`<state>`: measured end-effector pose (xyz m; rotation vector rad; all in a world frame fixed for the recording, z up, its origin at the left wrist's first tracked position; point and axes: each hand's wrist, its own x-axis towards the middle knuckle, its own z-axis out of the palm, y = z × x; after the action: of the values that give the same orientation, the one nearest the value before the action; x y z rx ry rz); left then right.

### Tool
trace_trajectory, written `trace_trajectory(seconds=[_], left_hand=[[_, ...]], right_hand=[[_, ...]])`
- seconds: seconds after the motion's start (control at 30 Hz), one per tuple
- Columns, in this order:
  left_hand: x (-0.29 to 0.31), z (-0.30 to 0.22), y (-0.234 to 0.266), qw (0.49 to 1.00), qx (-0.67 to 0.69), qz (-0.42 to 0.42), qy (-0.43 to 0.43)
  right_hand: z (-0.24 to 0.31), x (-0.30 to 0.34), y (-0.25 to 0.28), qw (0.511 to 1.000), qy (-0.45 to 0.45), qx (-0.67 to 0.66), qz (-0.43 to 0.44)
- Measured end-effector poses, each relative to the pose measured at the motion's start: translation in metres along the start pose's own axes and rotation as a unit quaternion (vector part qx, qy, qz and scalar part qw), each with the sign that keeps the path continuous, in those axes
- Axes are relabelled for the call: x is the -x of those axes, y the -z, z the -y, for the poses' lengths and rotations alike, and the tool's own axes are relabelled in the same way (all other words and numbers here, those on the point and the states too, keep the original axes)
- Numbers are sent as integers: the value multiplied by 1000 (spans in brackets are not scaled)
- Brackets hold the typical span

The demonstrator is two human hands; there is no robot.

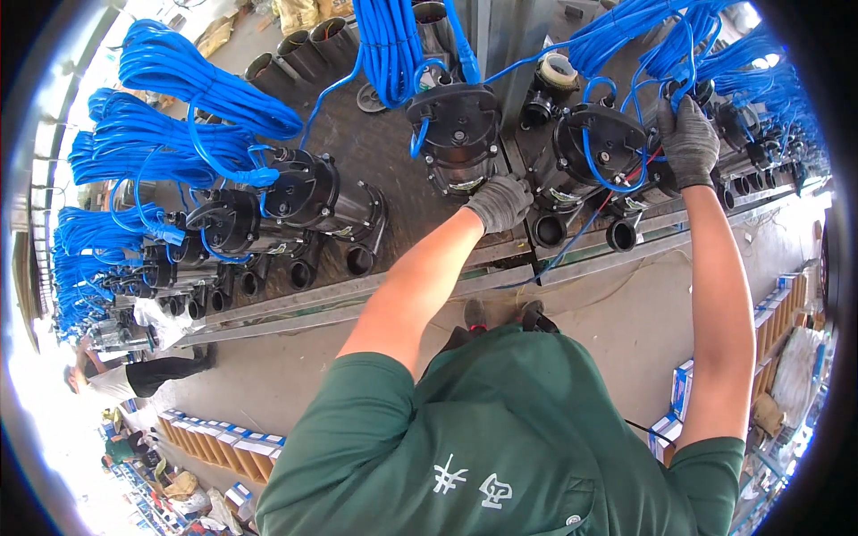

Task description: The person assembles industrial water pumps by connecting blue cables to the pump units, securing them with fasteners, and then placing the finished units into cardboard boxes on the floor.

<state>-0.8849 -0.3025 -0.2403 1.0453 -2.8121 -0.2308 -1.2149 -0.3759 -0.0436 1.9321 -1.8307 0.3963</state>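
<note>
My left hand [501,205], in a grey knit glove, is closed at the lower end of a black submersible pump [453,134]; its fingertips are partly hidden. A bundled blue cable [391,54] hangs behind that pump. Further right, my gloved right hand [689,143] reaches up with its fingers closed round a blue cable [686,80] at the top of another pump. Between my hands lies a pump [597,143] with a blue cable looped over its cap. A thin red and blue lead [585,223] runs beside it down to the bench edge.
Several pumps with coiled blue cables [210,85] line the bench [349,143] to the left, more to the right. Metal cylinders [304,55] stand behind. A steel post [527,67] rises at the back. Cartons [223,442] line the floor; another person [134,375] is at far left.
</note>
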Motion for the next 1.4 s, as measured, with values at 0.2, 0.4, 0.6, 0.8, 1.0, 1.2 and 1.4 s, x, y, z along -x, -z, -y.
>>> trace_trajectory(seconds=[0.2, 0.4, 0.6, 0.8, 1.0, 1.2, 1.4], left_hand=[[17, -27, 136, 927, 30, -351, -127], [5, 10, 217, 925, -216, -216, 226], [29, 19, 222, 931, -139, -248, 228], [79, 138, 220, 906, 186, -320, 204], [68, 206, 229, 940, 96, -258, 200], [53, 226, 220, 954, 36, -240, 178], [56, 204, 230, 937, 92, -218, 256]], right_hand=[[-7, 5, -3, 1000, 1, -6, -6], [-6, -1, -7, 1000, 23, 7, -18], [-12, 1, -6, 1000, 24, -4, -4], [-12, -2, -14, 999, 42, 22, 2], [-17, 1, -17, 999, 40, 7, -3], [-20, 3, -19, 999, 32, 0, -2], [-22, 3, -19, 1000, 29, -6, -1]])
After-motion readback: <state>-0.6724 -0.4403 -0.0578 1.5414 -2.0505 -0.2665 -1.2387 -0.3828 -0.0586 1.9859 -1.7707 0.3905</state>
